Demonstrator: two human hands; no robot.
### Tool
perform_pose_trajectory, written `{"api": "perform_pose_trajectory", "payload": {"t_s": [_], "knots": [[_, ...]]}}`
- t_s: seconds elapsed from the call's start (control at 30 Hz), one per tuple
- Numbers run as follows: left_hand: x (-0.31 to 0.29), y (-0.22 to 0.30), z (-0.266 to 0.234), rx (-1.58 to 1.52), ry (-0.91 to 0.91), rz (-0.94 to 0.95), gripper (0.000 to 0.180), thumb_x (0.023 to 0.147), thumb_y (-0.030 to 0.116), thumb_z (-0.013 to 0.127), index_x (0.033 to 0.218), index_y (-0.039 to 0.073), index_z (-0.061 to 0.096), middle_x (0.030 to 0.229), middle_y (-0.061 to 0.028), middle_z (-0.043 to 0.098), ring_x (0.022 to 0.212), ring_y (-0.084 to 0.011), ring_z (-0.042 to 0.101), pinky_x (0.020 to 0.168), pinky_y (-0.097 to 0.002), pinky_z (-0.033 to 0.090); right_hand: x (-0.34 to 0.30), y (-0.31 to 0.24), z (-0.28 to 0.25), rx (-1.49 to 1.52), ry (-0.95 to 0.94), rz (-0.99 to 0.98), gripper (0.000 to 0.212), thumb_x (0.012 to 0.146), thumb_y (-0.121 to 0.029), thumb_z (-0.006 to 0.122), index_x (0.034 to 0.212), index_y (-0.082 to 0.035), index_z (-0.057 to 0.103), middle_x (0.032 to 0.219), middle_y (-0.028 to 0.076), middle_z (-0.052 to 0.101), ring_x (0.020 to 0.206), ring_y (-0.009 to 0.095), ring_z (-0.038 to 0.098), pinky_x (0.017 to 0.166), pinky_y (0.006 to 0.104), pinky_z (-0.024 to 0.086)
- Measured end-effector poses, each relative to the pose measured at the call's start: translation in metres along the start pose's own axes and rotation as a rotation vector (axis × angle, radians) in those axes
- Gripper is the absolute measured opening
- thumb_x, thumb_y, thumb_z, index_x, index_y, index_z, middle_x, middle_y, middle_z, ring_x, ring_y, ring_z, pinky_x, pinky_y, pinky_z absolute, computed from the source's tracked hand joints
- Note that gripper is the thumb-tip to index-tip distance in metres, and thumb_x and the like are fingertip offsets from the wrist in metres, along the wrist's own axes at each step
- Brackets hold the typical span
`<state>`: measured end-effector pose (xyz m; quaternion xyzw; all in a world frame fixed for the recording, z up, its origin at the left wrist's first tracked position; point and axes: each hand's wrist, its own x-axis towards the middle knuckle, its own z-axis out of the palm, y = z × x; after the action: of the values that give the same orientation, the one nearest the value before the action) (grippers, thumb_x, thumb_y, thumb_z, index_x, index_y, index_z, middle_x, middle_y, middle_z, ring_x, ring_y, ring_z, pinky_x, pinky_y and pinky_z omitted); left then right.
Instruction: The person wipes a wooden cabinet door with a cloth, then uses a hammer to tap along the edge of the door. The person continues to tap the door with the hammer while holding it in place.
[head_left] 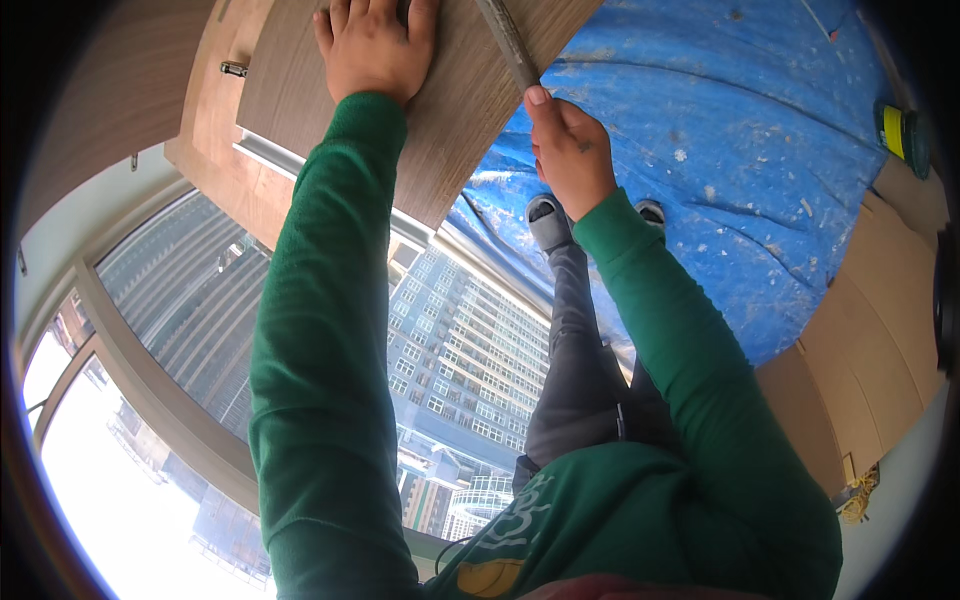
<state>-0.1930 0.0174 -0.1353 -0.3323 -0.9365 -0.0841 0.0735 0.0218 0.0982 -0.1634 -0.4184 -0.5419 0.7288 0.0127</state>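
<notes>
My left hand [375, 50] lies flat on a brown wood-grain panel [455, 130], fingers stretched toward the top of the picture, with the fingertips partly cut off. A long, worn, grey-brown bar [508, 42] is gripped at its lower end by my right hand [575, 150], the thumb lying along it. From my grip the bar slants up and to the left over the panel's right part. Its far end leaves the picture, so I cannot tell what tool it is.
At the left, a lighter wooden board with a metal hinge [233, 69] adjoins the panel. A large window [430, 330] faces tall buildings below. Under my sandalled feet spreads a paint-spotted blue tarp [720, 150]. Cardboard sheets [860, 330] and a yellow-and-black object [893, 130] lie at the right.
</notes>
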Motion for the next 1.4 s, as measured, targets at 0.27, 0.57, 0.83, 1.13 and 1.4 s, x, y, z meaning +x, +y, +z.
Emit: {"api": "perform_pose_trajectory", "payload": {"t_s": [0.27, 0.57, 0.83, 1.13, 1.4], "knots": [[-0.002, -0.003, -0.003, -0.01, -0.021, -0.01, 0.065, 0.105, 0.048, 0.042, 0.155, 0.007, 0.046, 0.164, -0.016, 0.039, 0.155, -0.0328, 0.029, 0.128, -0.0489, 0.015, -0.056, 0.04, -0.003, -0.228, -0.038, -0.101, 0.056, 0.107, -0.048, 0.057, 0.077, 0.0, 0.06, 0.061, 0.005, 0.048, 0.06, 0.014, 0.041, 0.057, 0.036, 0.04], [-0.002, -0.002, -0.004, 0.001, -0.025, -0.009, 0.064, 0.106, 0.048, 0.042, 0.155, 0.006, 0.046, 0.164, -0.0157, 0.039, 0.155, -0.0333, 0.029, 0.128, -0.0487, 0.015, -0.054, 0.044, -0.007, -0.176, 0.002, -0.048, 0.056, 0.107, -0.048, 0.055, 0.079, -0.001, 0.063, 0.06, 0.007, 0.047, 0.06, 0.014, 0.042, 0.056, 0.0361, 0.039], [-0.001, -0.002, -0.005, -0.023, -0.021, -0.012, 0.063, 0.105, 0.047, 0.043, 0.154, 0.007, 0.046, 0.164, -0.0155, 0.039, 0.155, -0.033, 0.029, 0.128, -0.0491, 0.015, 0.02, -0.021, 0.0, 0.029, -0.048, -0.014, 0.059, 0.106, -0.05, 0.057, 0.074, -0.001, 0.057, 0.061, 0.0, 0.041, 0.06, 0.012, 0.036, 0.055, 0.0342, 0.036], [-0.001, 0.002, -0.003, -0.039, -0.022, -0.01, 0.063, 0.105, 0.045, 0.045, 0.154, 0.006, 0.047, 0.163, -0.0163, 0.04, 0.154, -0.0339, 0.03, 0.128, -0.0497, 0.016, -0.044, 0.044, -0.021, -0.166, -0.069, -0.044, 0.048, 0.107, -0.043, 0.059, 0.088, -0.001, 0.07, 0.062, 0.005, 0.05, 0.061, 0.01, 0.044, 0.056, 0.0332, 0.04], [-0.001, -0.022, 0.017, -0.054, 0.059, 0.069, 0.065, 0.104, 0.059, 0.041, 0.157, 0.021, 0.045, 0.167, -0.0068, 0.037, 0.156, -0.0281, 0.027, 0.128, -0.0527, 0.013, 0.021, -0.04, -0.026, 0.097, 0.016, 0.044, 0.054, 0.105, -0.053, 0.057, 0.079, -0.007, 0.058, 0.063, -0.002, 0.047, 0.054, 0.008, 0.047, 0.049, 0.027, 0.04]]}}
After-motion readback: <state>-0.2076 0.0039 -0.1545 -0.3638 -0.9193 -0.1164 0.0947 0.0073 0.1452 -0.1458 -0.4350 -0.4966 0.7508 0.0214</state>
